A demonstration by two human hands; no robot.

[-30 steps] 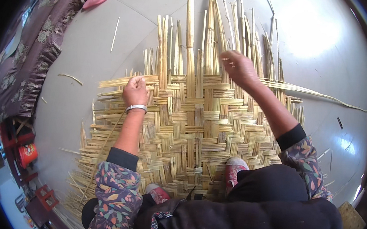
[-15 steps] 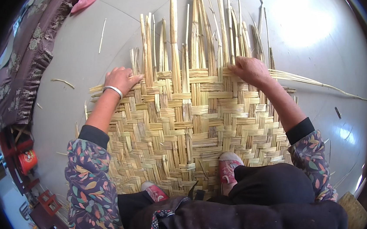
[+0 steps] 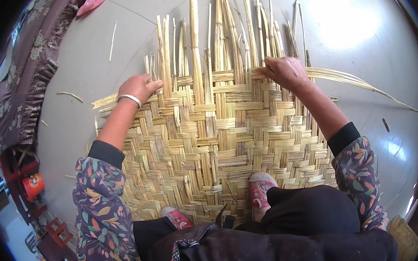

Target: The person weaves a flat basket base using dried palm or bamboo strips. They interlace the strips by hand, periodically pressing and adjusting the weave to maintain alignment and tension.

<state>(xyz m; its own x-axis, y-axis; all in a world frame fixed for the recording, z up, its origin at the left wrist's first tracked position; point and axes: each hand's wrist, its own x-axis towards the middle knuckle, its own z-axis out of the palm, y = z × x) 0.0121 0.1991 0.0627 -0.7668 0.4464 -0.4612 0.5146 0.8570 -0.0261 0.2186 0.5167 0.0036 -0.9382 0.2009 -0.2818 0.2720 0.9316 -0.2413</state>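
The woven mat (image 3: 227,147) is made of split, straw-like plant stems, dry and fibrous, its face ribbed and uneven with a low satiny sheen; the stalks (image 3: 194,20) running out past its far edge look smoother and stiffer, like cane. Around the mat, the floor (image 3: 75,128) is smooth, polished tile, glossy enough to throw back white glare. Over the mat's left edge, a bracelet (image 3: 131,98) gleams like bare metal. Farther left of the mat hangs ruffled, flower-patterned cloth (image 3: 20,74). At its near side, a padded garment (image 3: 277,256) shows dark, matt fabric.
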